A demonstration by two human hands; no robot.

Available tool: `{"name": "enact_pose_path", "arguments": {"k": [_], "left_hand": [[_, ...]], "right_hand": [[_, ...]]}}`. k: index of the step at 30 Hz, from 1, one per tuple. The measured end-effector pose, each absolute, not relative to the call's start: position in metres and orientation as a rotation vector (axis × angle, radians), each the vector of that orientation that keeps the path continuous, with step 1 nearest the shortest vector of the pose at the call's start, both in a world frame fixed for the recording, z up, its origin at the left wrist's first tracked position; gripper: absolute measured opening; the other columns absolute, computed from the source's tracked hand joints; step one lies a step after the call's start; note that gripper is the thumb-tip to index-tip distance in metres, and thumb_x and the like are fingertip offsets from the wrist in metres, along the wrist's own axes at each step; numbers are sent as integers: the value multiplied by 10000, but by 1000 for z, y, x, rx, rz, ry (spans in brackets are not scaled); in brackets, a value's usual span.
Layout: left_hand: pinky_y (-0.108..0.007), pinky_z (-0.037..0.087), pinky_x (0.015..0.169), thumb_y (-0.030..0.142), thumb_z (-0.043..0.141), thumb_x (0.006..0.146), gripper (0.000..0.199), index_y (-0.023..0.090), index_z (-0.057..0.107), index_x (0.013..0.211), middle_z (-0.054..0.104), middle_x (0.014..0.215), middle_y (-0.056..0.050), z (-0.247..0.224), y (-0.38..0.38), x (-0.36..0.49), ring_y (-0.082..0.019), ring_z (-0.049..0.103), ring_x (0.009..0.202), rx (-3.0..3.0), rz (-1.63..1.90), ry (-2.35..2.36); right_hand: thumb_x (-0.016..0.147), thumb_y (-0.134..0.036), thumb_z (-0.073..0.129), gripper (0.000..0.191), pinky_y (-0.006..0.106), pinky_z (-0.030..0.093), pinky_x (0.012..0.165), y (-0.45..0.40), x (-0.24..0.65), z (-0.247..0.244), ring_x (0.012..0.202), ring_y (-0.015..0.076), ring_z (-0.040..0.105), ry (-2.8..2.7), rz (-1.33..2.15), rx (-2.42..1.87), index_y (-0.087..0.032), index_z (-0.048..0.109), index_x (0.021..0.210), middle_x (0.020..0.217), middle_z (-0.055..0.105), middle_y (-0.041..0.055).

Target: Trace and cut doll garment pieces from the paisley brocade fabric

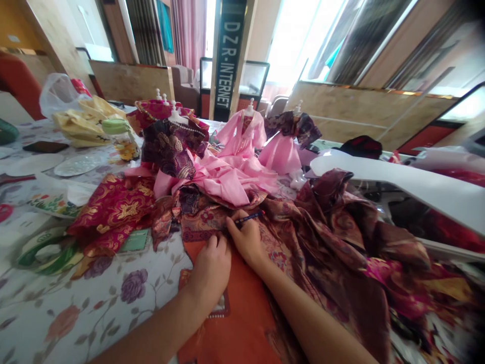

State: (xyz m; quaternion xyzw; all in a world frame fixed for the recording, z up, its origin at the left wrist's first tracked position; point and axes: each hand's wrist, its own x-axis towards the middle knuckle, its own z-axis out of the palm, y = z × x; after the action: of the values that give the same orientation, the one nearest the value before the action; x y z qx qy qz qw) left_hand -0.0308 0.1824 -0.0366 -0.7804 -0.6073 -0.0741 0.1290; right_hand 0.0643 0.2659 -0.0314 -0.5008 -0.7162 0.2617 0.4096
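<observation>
Clearly, your right hand (pixel 246 236) grips a pen (pixel 249 218) over the cloth (pixel 204 222), toward the counter's near edge (pixel 151 323); your left hand (pixel 212 260) seems to rest there, its grip too hidden to tell.

From here I make out a lidded jar (pixel 125 144) just beside a yellow bag (pixel 78 124), a dark flat slab (pixel 46 146) to their left, and, beyond the table (pixel 102 318), a pillar lettered DZR-INTERNET (pixel 227 60)
</observation>
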Motion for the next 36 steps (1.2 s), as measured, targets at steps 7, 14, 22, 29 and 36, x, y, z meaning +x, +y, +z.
{"name": "enact_pose_path", "arguments": {"k": [7,14,22,29,36], "left_hand": [[-335,486,776,41,510,801,347,49,652,1118,621,1077,-177,-38,183,-31,-238,536,882,-2259,-200,-1730],[-320,489,771,25,516,781,356,73,665,1100,621,1082,-154,-37,183,-31,-232,528,882,-2257,-229,-1747],[-319,486,779,31,509,778,362,91,669,1097,604,1162,-145,-41,183,-32,-230,519,900,-2223,-246,-1727],[-295,514,727,31,511,794,440,108,610,1215,623,1189,-105,-38,183,-33,-218,542,867,-2224,-273,-1716],[-302,526,711,43,510,817,425,107,595,1229,620,1194,-107,-34,183,-34,-231,552,899,-2265,-245,-1701]], "right_hand": [[828,-316,496,209,243,354,509,265,65,-32,507,146,499,-1772,614,-1296,-217,483,645,554,539,-14],[816,-308,497,206,243,354,507,267,68,-34,490,146,498,-1749,601,-1322,-220,468,632,530,528,-19],[797,-300,501,185,244,341,505,266,69,-34,500,156,506,-1724,566,-1373,-222,467,633,536,544,-10],[789,-301,523,182,254,352,521,269,74,-32,539,175,537,-1723,585,-1371,-220,473,634,569,580,17],[798,-358,553,207,267,433,560,271,85,-37,580,188,592,-1758,725,-1248,-206,539,658,609,631,32]]}}
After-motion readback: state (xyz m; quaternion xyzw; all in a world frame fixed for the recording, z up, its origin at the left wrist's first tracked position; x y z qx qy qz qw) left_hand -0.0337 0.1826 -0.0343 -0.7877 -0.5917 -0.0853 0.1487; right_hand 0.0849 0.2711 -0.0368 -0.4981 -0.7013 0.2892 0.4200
